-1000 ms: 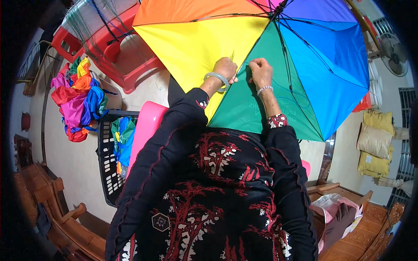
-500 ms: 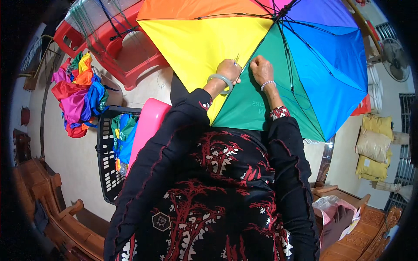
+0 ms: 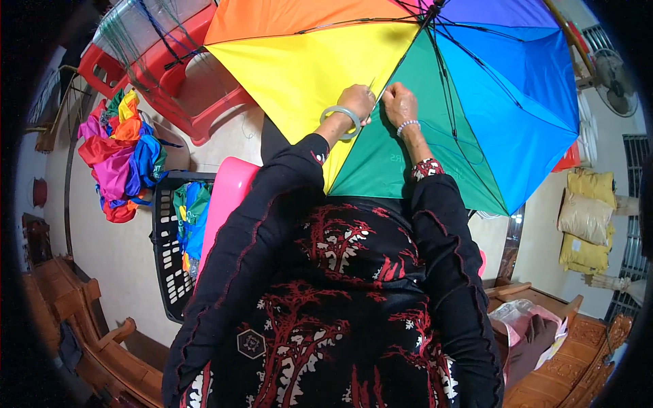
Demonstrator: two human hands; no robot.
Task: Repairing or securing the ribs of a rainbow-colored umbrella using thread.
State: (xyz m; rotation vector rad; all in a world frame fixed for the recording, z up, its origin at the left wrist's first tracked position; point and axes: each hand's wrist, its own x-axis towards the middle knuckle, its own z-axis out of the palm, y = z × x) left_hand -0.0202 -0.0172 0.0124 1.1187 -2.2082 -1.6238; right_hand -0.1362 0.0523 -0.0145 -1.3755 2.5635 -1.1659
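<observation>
An open rainbow umbrella (image 3: 306, 75) spreads over my lap, its inner side and black ribs (image 3: 445, 68) facing me. My left hand (image 3: 355, 105), with a pale bangle at the wrist, is closed at the seam between the yellow and green panels. A thin, pointed, metallic tip (image 3: 371, 83) sticks up from its fingers; the rest is hidden. Just across the seam, my right hand (image 3: 401, 107) is pinched closed over the green panel, wearing a beaded bracelet. What it grips is too small to make out. A fine thread (image 3: 462, 155) curves across the green panel.
Left are a red plastic stool (image 3: 194, 102) with hanging threads, a pile of colourful folded fabric (image 3: 119, 160), a black basket (image 3: 166, 251) holding more fabric, and a pink plastic seat (image 3: 228, 197). Wooden furniture (image 3: 88, 319), yellow sacks (image 3: 586, 217) and a fan (image 3: 615, 81) stand around.
The view has shifted slightly. Both hands stay closed at the seam, and my right hand has come a little nearer to my left. The pointed tip in my left hand has turned slightly.
</observation>
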